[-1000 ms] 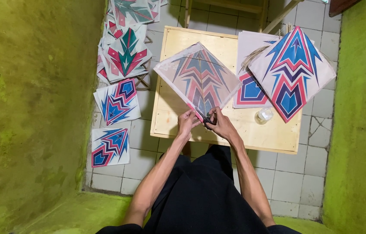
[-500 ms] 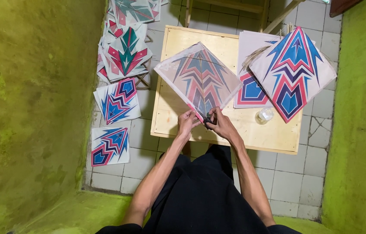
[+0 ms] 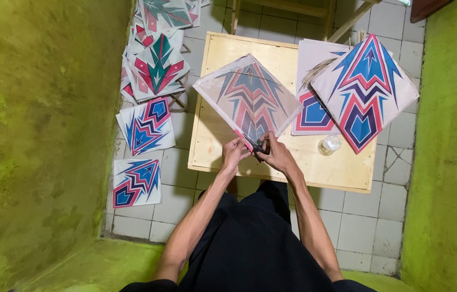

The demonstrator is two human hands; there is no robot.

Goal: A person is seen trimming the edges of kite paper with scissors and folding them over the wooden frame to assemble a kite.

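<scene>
A diamond-shaped paper kite (image 3: 247, 97) with a faded red, blue and grey zigzag pattern lies face down over the small wooden table (image 3: 342, 167). My left hand (image 3: 234, 153) pinches its near corner. My right hand (image 3: 275, 153) is closed at the same corner around a small dark tool, touching the kite's lower tip. Both hands meet just above the table's front edge.
A brighter kite (image 3: 366, 89) rests on a stack of printed sheets (image 3: 315, 111) at the table's right, beside a small clear jar (image 3: 330, 144). More kites lie on the tiled floor at left (image 3: 144, 125) (image 3: 136, 183). Green walls close in on both sides.
</scene>
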